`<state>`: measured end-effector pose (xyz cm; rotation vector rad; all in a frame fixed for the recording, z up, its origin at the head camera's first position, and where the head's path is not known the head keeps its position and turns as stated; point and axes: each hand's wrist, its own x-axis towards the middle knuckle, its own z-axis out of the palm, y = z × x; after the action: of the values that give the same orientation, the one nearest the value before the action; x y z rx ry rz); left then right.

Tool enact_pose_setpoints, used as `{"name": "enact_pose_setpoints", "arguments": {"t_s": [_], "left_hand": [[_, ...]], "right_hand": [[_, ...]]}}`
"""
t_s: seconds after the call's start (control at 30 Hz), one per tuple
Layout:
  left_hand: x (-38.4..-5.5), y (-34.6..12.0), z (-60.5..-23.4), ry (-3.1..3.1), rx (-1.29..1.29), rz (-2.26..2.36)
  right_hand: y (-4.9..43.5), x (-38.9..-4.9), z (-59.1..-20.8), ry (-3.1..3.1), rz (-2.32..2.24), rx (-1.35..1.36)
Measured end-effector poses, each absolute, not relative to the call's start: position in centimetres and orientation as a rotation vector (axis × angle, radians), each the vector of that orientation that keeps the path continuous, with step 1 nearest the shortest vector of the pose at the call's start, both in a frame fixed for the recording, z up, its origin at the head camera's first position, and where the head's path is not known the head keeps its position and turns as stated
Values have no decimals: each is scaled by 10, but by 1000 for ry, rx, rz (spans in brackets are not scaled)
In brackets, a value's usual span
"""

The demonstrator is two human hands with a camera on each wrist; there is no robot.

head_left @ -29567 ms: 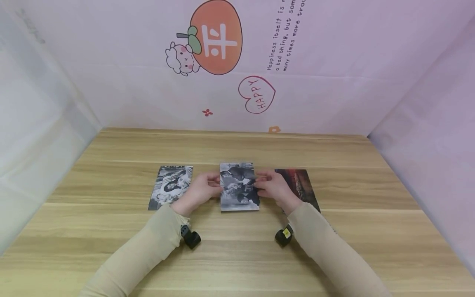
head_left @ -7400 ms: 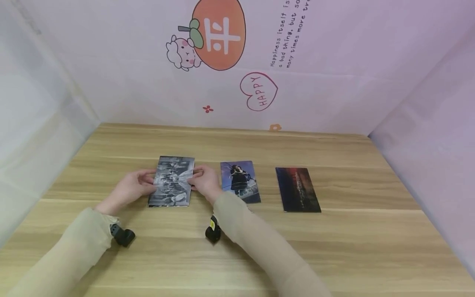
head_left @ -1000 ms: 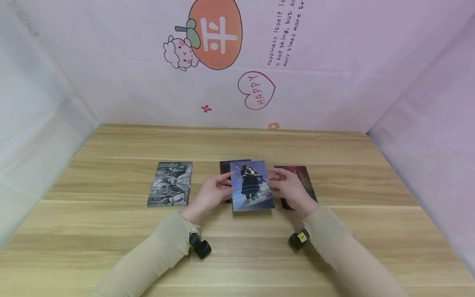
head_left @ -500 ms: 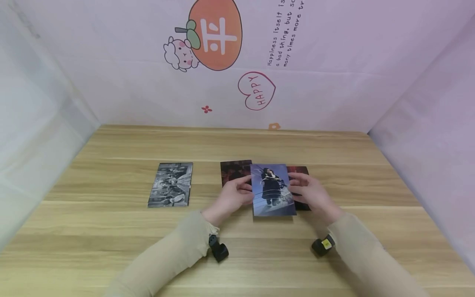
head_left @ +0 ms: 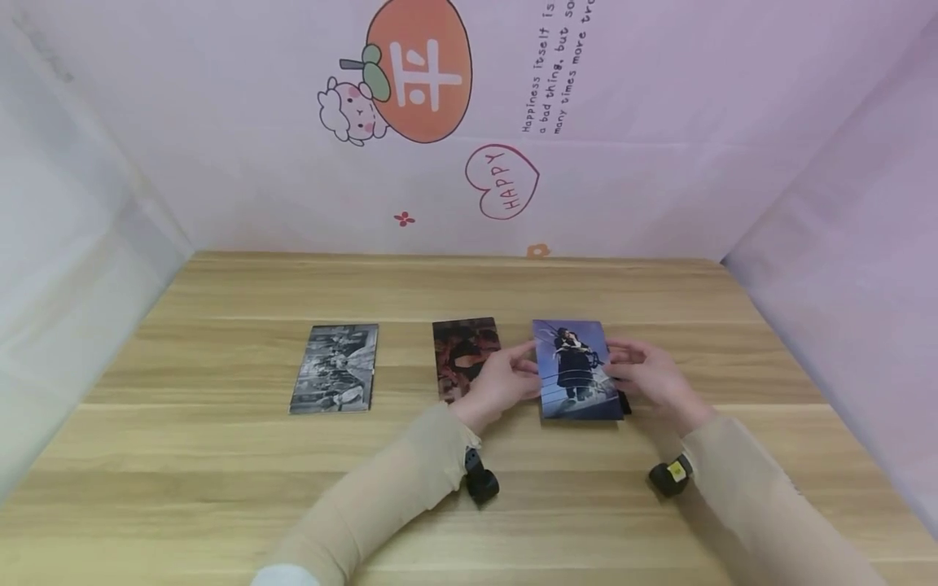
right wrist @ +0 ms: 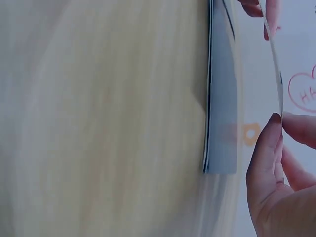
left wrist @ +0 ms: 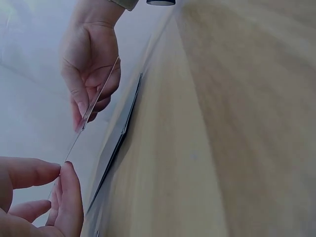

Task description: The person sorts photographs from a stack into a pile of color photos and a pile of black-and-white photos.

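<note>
A photo card (head_left: 577, 370) with a couple at a ship's bow against a blue-violet sky is held by both hands. My left hand (head_left: 504, 382) pinches its left edge between thumb and fingers, and my right hand (head_left: 654, 378) pinches the right edge. Seen edge-on in the right wrist view, the card stands apart above a small stack of cards (right wrist: 222, 108). From the head view the held card covers nearly all of that stack, leaving only a dark corner (head_left: 625, 403). Beside my left hand lies a dark reddish photo card (head_left: 463, 350), partly hidden by it.
Farther left on the wooden table (head_left: 220, 488) lies a stack topped by a black-and-white photo (head_left: 335, 369). A white fabric backdrop (head_left: 645, 195) with printed drawings stands along the back edge, and pale fabric walls (head_left: 865, 244) close both sides.
Both hands have carried the ship photo rightward from over the middle cards to over the right stack. More of the dark reddish middle photo shows. Earlier, the ship photo lay on the middle spot.
</note>
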<state>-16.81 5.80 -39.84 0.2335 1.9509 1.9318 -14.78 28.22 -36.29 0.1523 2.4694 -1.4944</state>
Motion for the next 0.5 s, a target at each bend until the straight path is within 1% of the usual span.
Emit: {"name": "enact_pose_setpoints", "arguments": {"t_s": [0.23, 0.5], "left_hand": [[-175, 73, -400, 2076, 302, 1831], [-181, 80, -398, 2161, 351, 1678]], "right_hand": [[295, -157, -370, 2478, -1449, 175], [302, -170, -375, 2479, -1400, 213]]}}
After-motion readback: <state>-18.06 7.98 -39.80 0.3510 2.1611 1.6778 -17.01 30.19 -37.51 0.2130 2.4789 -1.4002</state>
